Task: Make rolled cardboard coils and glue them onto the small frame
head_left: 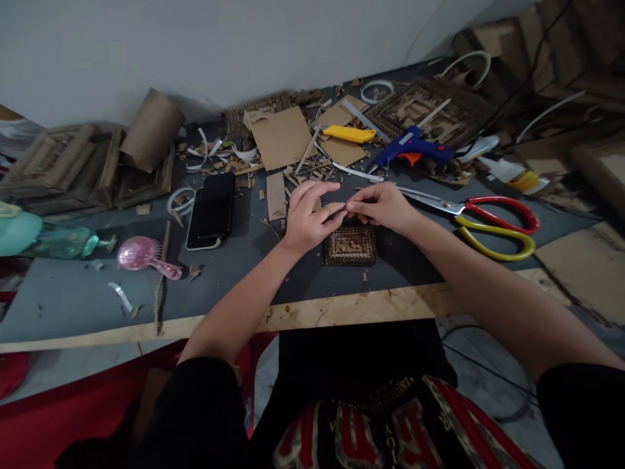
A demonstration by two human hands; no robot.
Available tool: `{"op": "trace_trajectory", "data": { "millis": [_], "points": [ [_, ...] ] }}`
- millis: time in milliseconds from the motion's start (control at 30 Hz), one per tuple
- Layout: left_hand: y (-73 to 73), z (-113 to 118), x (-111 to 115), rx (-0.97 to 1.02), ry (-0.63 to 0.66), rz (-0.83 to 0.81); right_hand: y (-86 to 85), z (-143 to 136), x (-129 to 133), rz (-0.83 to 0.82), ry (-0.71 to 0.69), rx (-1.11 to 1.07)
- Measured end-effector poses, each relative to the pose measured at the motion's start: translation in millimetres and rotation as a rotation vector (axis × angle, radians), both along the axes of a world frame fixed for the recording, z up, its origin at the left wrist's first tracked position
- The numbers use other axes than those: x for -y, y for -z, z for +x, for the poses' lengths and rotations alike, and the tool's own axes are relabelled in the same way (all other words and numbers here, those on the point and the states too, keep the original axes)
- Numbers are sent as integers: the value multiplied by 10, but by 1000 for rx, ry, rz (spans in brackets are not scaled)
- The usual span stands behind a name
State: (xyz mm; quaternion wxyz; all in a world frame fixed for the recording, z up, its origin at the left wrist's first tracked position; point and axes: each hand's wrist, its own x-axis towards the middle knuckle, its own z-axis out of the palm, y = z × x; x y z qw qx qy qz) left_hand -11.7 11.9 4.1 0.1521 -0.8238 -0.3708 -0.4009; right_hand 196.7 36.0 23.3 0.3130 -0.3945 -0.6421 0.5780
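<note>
My left hand (310, 218) and my right hand (382, 206) meet fingertip to fingertip above the table. The thumb and forefinger of each are pinched together, while the other left fingers stretch outward. Whatever lies between the fingertips is too small and dark to make out. Just below them, a small rectangular frame-like piece of corrugated cardboard (350, 246) lies flat, with stepped edges and small bits in its middle. Scissors (459, 210) with one red and one yellow handle lie beside my right hand. A narrow cardboard strip (276, 195) lies left of my left hand.
A blue glue gun (415, 147), a yellow utility knife (349, 133) and cardboard sheets (283, 137) lie among scraps behind my hands. To the left are a black phone (215, 205), a pink hairbrush (141, 254) and a teal bottle (63, 238). The wooden table edge (351, 307) runs in front.
</note>
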Motion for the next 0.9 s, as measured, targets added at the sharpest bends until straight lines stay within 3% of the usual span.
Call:
{"op": "trace_trajectory", "data": {
  "millis": [267,500,900],
  "points": [
    [64,-21,-12,80,32,-128,1,-79,19,44,-29,-69],
    [69,0,17,33,-95,75,-47,-45,41,24,-55,-68],
    [16,-23,41,-52,46,77,-26,-30,10,33,-98,-56]
  ]
}}
